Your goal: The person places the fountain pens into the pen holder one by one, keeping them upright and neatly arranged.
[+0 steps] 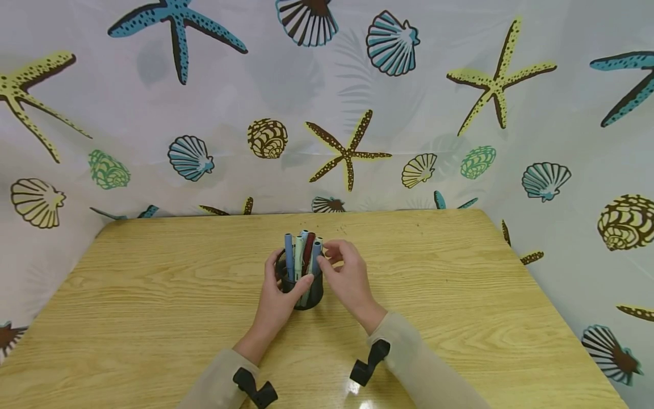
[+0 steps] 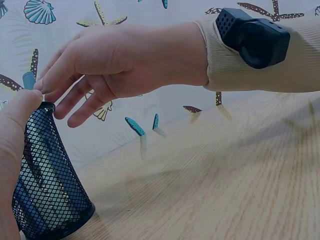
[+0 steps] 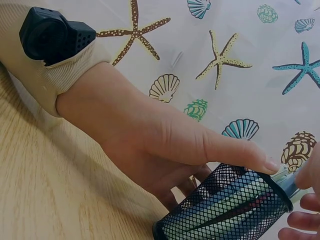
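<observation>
A black mesh pen cup [image 1: 318,294] stands on the table with several markers upright in it. My left hand [image 1: 275,304] holds the cup from the left, thumb across the near rim and fingers round the far side. With my right hand [image 1: 351,279] I pinch a blue marker [image 1: 317,258] near its top, at the cup's right side. Beside it in the cup are a dark red marker [image 1: 309,250], a pale green marker [image 1: 298,258] and another blue marker [image 1: 289,255]. In the right wrist view, the markers' lower parts show through the mesh [image 3: 225,207].
The cup stands towards the back middle of the wooden table [image 1: 153,318]. A white cloth [image 1: 230,102] printed with shells and starfish hangs behind it and at both sides. Each sleeve cuff carries a black strapped device, one on the left [image 1: 254,389], one on the right [image 1: 370,363].
</observation>
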{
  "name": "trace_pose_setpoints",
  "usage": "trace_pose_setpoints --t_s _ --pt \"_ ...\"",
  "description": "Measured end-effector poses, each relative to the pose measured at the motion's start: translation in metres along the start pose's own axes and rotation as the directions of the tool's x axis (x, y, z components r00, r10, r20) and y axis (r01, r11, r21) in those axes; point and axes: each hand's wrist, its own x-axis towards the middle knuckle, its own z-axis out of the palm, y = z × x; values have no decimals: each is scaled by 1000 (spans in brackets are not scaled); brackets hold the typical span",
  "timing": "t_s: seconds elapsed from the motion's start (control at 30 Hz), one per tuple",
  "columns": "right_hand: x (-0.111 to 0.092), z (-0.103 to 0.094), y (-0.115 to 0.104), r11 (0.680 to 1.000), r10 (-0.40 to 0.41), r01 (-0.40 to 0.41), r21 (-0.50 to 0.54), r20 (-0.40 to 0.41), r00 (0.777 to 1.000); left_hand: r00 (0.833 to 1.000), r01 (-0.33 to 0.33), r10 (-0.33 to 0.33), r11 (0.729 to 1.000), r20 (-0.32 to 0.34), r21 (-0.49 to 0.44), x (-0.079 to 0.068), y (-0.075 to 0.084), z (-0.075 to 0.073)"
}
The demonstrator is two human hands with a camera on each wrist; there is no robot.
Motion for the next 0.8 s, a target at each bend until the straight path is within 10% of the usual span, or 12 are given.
trace_pose_setpoints --t_s 0.8 --pt "-1 -17 5 999 17 -16 -43 4 1000 999 32 -32 999 2 13 6 -8 0"
